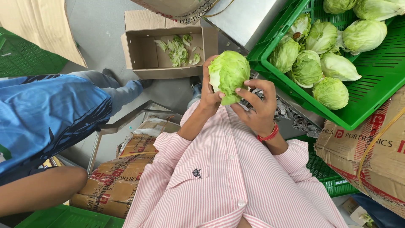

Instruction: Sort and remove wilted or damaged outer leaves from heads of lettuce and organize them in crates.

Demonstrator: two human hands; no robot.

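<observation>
Lettuce head, pale green and roughly round, sits between my two hands at chest height, above the front of my pink striped shirt. My left hand grips it from the left side, thumb and fingers wrapped around the lower edge, closed firmly on the leaves. My right hand supports it from below and from the right, fingers spread and curled against the underside; a red band circles that wrist. Both hands are therefore clamped on the same head, and it touches nothing else.

Immediately to my right stands a green plastic crate holding several more heads of lettuce, resting on a metal surface. Beyond my hands, on the grey floor, an open cardboard box contains loose green leaf trimmings. Further brown cartons lie below on the left, and another carton sits under the crate on the right.

On my left, another person in a blue shirt stands close; a bare forearm of theirs shows at the lower edge, well apart from my hands.
</observation>
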